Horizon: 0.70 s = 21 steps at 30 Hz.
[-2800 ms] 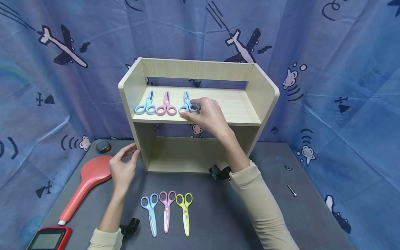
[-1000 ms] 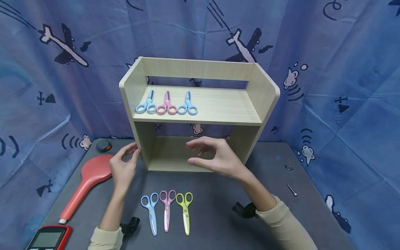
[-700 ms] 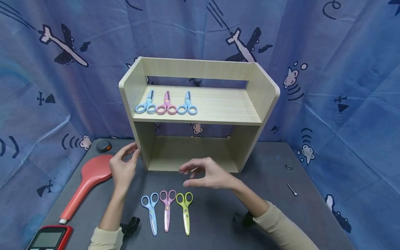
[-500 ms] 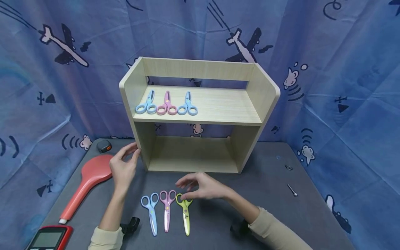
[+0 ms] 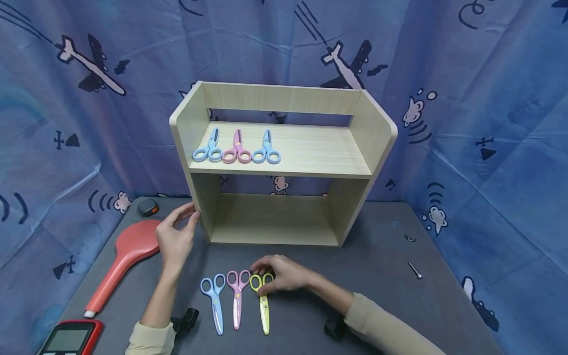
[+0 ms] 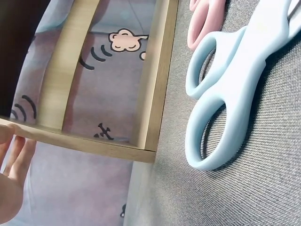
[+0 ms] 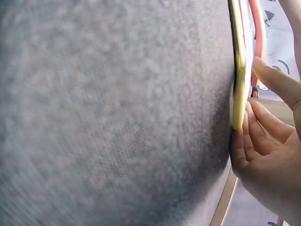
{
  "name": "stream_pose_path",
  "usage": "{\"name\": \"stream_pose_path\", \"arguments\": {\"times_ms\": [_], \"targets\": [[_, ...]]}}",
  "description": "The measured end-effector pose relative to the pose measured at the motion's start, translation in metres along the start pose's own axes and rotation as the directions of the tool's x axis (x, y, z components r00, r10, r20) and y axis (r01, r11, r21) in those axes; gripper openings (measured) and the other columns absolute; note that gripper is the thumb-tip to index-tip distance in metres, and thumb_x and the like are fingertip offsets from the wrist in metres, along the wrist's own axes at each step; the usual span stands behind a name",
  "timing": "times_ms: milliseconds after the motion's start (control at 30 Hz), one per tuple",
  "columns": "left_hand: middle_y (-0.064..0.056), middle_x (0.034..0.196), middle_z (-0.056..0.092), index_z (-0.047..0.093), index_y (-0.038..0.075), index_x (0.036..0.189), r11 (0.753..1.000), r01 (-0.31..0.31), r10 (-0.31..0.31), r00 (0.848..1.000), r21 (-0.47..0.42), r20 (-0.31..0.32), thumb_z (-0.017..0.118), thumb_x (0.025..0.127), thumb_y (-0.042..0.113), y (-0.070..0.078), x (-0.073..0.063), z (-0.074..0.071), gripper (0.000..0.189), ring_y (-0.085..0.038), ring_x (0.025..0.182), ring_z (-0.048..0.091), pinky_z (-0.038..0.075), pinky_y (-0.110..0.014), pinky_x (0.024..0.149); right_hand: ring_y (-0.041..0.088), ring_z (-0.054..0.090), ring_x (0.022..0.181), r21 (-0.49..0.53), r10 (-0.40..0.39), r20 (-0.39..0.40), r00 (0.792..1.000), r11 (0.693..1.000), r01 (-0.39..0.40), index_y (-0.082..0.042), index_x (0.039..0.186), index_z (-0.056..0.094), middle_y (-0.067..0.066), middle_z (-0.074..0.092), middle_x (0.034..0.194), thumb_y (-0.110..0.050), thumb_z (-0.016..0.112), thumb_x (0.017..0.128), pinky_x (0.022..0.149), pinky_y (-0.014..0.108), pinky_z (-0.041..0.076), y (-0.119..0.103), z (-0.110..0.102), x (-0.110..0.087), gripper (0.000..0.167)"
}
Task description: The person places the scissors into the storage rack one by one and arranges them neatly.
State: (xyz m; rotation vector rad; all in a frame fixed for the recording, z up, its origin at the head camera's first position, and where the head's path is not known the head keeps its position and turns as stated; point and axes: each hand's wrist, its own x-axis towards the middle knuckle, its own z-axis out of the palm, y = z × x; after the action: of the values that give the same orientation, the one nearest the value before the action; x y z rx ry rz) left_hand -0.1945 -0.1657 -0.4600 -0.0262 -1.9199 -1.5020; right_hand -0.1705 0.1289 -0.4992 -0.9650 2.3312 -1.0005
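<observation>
A blue printed curtain (image 5: 275, 39) surrounds the grey surface (image 5: 310, 325). A red paddle (image 5: 136, 239) lies at left. Centre, a wooden shelf (image 5: 317, 148) carries three scissors (image 5: 237, 145), its left edge pinched by the left hand (image 5: 174, 241). Lower centre, the right hand (image 5: 286, 273) brackets yellow scissors (image 5: 264, 310) between its fingers; whether gripping, I cannot tell.

Scissors (image 5: 264, 303) on shelf (image 5: 319, 153) and table (image 5: 377, 266)

The yellow scissors (image 5: 265, 311) lie closed in front of the wooden shelf (image 5: 319, 148).
</observation>
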Motion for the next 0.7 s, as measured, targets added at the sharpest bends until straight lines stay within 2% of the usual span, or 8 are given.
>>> {"name": "stream_pose_path", "arguments": {"times_ms": [133,267,400,567,700], "targets": [[-0.019,0.112,0.083,0.081,0.002,0.121,1.000,0.005,-0.005,1.000,0.011,0.000,0.080,0.095,-0.002,0.001,0.000,0.000,0.026,0.011,0.094,0.069,0.056,-0.003,0.079,0.011,0.067,0.104,-0.059,-0.011,-0.024,1.000,0.998,0.010,-0.003,0.134,0.072,0.007,0.075,0.118,-0.022,0.095,0.085,0.094,0.021,0.057,-0.001,0.004,0.004,0.057],[-0.020,0.113,0.083,0.081,0.003,0.122,1.000,0.008,-0.008,1.000,0.024,0.000,0.080,0.096,-0.001,0.002,0.000,0.000,0.026,0.011,0.094,0.068,0.055,-0.002,0.079,0.008,0.064,0.096,-0.120,-0.009,-0.079,0.997,0.993,0.000,-0.003,0.125,0.074,0.006,0.074,0.108,-0.023,0.097,0.081,0.086,0.016,0.054,-0.004,0.009,0.008,0.053],[-0.021,0.112,0.083,0.081,0.002,0.121,1.000,0.004,-0.003,1.000,0.023,-0.003,0.080,0.095,-0.002,0.002,0.000,0.000,0.026,0.011,0.094,0.069,0.055,-0.002,0.078,0.003,0.061,0.088,-0.150,0.014,-0.129,0.991,0.988,-0.034,-0.004,0.118,0.075,0.003,0.073,0.100,-0.018,0.096,0.079,0.080,0.013,0.051,-0.009,0.015,0.010,0.047],[-0.021,0.112,0.083,0.081,0.002,0.121,1.000,-0.001,0.001,1.000,0.021,-0.006,0.079,0.095,-0.003,0.001,0.000,0.000,0.026,0.012,0.094,0.069,0.055,-0.003,0.078,0.001,0.059,0.084,-0.177,0.018,-0.165,0.986,0.983,-0.048,-0.005,0.113,0.076,0.001,0.073,0.095,-0.013,0.093,0.077,0.076,0.012,0.049,-0.012,0.018,0.010,0.041],[-0.021,0.112,0.083,0.081,0.001,0.121,1.000,-0.003,0.003,1.000,0.013,-0.004,0.080,0.095,-0.003,0.000,-0.001,0.000,0.026,0.012,0.094,0.069,0.056,-0.003,0.078,0.004,0.061,0.086,-0.159,0.020,-0.155,0.988,0.986,-0.045,-0.005,0.112,0.078,0.003,0.073,0.097,-0.012,0.092,0.078,0.077,0.014,0.050,-0.012,0.015,0.008,0.037]]}}
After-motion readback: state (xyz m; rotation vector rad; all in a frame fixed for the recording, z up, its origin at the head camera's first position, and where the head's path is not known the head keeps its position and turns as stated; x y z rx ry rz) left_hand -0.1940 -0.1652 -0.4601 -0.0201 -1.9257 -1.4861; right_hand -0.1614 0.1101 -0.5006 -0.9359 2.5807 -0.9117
